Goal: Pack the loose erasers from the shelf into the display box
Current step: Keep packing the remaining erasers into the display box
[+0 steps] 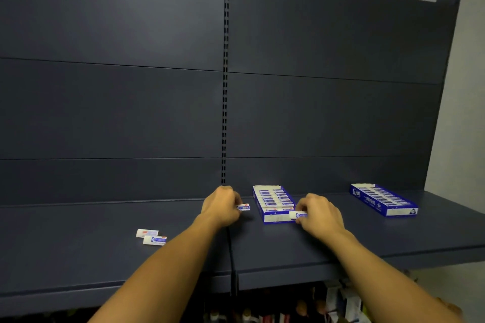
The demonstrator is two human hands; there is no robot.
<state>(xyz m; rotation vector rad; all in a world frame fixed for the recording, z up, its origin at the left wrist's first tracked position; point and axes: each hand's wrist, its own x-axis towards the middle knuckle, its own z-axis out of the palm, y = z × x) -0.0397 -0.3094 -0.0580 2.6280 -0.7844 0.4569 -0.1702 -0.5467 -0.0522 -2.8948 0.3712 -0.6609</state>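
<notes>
My fingers pinched one small white blue-sleeved eraser each: left hand (221,204) just beside the open blue cardboard display box (273,204), right hand (321,214) at its front edge. Best slotted flat, aligned with rows. Two loose erasers (151,236) lay left on the dark shelf (78,244).

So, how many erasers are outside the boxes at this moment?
4. Two loose erasers lie together on the shelf at left. The left hand pinches one; the right hand pinches one at the near display box.
</notes>
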